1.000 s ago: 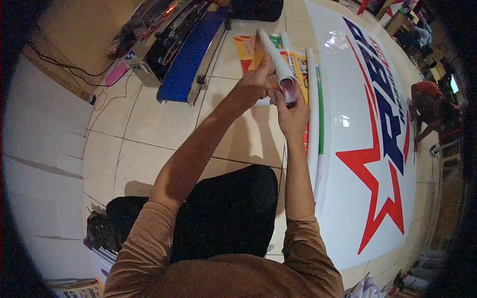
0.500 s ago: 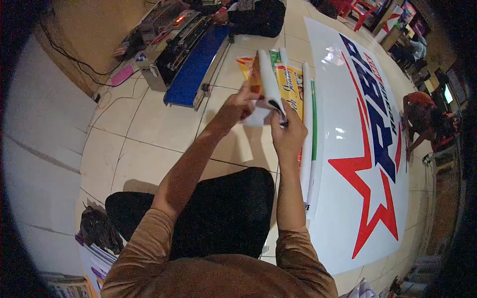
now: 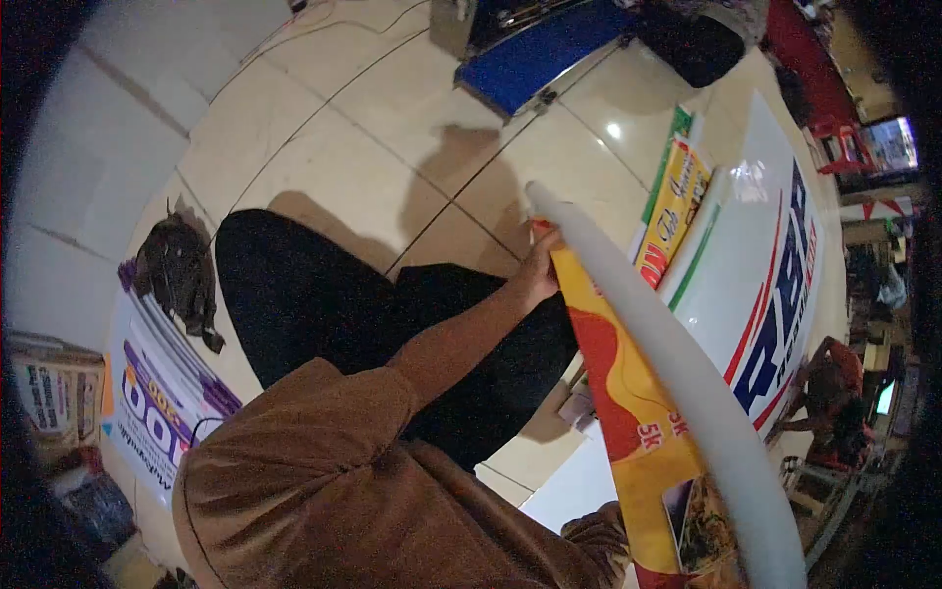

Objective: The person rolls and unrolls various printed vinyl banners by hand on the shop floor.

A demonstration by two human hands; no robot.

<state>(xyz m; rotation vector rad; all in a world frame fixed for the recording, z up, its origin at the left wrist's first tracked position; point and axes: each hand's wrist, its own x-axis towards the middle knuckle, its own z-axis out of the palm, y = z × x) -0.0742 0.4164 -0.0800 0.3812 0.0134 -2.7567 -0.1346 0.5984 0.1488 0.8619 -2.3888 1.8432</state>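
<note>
A long, partly rolled banner (image 3: 628, 393) slants across the right front, its white back curled outward and its yellow-and-red printed face toward me. My left hand (image 3: 538, 273) is closed on the banner's edge near its far end. The right sleeve (image 3: 597, 538) shows at the bottom beside the banner's near end, but my right hand is out of sight. Just beyond the roll lies another yellow printed banner (image 3: 677, 201) on the floor, with lettering on it.
A large white banner (image 3: 706, 280) with red and blue print covers the floor at right. A blue-topped machine (image 3: 535, 69) stands ahead. To the left are a black bag (image 3: 177, 260) and a stack of printed boards (image 3: 162, 393). A person (image 3: 834, 393) bends down at far right.
The rolled banner has come off the floor area ahead and now stretches close along my right side. My right hand has left view. The whole view has shifted and turned.
</note>
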